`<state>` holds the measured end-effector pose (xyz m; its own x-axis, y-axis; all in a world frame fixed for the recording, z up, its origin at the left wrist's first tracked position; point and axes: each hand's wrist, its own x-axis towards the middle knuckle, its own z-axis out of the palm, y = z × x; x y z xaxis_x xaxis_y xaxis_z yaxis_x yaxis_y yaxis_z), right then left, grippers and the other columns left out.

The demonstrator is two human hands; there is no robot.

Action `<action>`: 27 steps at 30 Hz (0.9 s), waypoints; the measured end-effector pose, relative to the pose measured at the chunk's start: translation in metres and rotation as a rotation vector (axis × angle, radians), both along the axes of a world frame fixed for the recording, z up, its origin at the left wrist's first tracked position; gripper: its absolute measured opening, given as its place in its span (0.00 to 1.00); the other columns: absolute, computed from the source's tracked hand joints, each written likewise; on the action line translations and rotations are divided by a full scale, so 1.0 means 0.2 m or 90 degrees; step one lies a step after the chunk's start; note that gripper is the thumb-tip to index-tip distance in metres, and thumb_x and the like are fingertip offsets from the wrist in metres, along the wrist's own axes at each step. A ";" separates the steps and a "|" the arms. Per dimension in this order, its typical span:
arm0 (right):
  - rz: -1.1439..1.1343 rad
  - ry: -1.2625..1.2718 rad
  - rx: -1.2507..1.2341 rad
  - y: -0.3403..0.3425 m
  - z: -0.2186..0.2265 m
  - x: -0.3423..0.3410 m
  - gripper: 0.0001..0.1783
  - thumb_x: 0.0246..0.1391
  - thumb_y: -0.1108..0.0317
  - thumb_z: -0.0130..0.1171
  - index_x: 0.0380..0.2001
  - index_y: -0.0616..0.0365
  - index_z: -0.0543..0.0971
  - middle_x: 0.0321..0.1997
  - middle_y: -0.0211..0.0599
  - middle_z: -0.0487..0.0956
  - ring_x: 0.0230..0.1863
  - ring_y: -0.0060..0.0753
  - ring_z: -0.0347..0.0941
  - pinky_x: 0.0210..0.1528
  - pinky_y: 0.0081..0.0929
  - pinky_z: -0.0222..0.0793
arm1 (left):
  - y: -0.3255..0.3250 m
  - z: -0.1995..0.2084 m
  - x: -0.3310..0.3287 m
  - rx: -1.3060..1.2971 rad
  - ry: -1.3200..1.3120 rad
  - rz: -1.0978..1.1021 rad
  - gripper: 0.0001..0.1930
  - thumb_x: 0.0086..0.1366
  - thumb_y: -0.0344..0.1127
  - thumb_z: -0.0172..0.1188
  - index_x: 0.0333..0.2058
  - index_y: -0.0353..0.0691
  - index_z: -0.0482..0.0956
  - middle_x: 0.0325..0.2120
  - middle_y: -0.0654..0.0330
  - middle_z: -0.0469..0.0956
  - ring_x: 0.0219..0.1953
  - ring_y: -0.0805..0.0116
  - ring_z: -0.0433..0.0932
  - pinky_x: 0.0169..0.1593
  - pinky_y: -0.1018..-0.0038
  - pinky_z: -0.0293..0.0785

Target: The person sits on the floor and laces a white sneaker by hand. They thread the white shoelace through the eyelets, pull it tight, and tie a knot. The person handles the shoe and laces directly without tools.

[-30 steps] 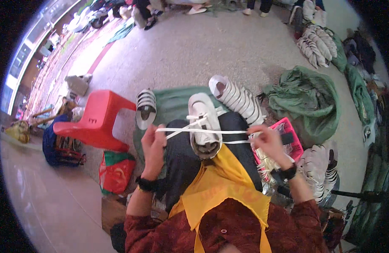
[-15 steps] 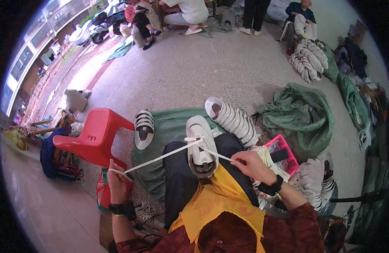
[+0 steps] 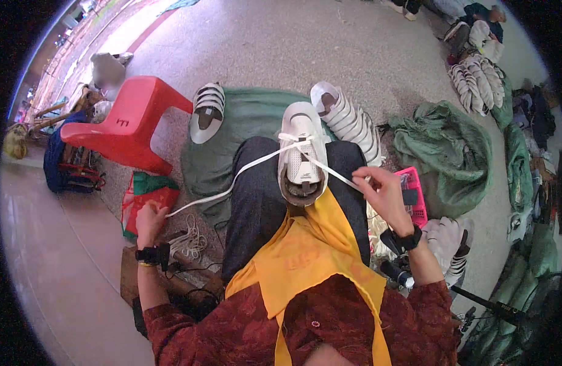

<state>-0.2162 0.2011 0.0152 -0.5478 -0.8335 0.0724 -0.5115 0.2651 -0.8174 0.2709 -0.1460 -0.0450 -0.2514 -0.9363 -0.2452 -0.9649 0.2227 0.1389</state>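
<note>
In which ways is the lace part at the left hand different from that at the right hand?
The left lace part runs a long way from the shoe to the left hand; the right lace part is shorter, reaching the right hand. The left lace part bends in a loose curve, while the right lace part looks nearly straight. Both are white.

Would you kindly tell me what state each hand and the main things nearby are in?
Left hand: closed on the white lace.
Right hand: pinching the white lace.
White lace: threaded, curving toward the left hand, straighter toward the right.
White shoe: top up, toe pointing away.
Nested shoes: stacked in a row.
Green sack: crumpled.
</note>
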 end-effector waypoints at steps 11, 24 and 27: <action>0.217 0.222 -0.084 -0.60 0.02 -0.04 0.07 0.57 0.73 0.60 0.38 0.63 0.80 0.37 0.48 0.81 0.39 0.53 0.79 0.41 0.42 0.75 | 0.31 0.34 -1.11 0.095 0.522 -0.328 0.05 0.64 0.23 0.57 0.37 0.35 0.71 0.30 0.52 0.76 0.31 0.56 0.77 0.36 0.66 0.73; 0.180 0.235 -0.046 -0.64 -0.02 -0.03 0.07 0.54 0.73 0.60 0.35 0.62 0.74 0.30 0.49 0.77 0.34 0.56 0.77 0.36 0.45 0.73 | 0.27 0.13 -1.63 0.188 0.592 -0.451 0.06 0.61 0.23 0.58 0.37 0.36 0.72 0.29 0.58 0.73 0.29 0.70 0.73 0.33 0.71 0.70; 0.116 0.148 -0.015 -0.60 -0.04 -0.02 0.08 0.54 0.73 0.61 0.36 0.62 0.74 0.29 0.49 0.78 0.32 0.55 0.78 0.34 0.43 0.73 | 0.31 0.15 -1.61 0.216 0.651 -0.441 0.06 0.62 0.24 0.59 0.36 0.37 0.71 0.27 0.61 0.71 0.27 0.75 0.70 0.32 0.74 0.69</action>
<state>-0.2197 0.0811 0.0069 -0.3554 -0.9132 0.1991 -0.7231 0.1337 -0.6777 -0.0519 -0.0843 -0.0154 -0.8734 -0.4641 0.1477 -0.0836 0.4415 0.8933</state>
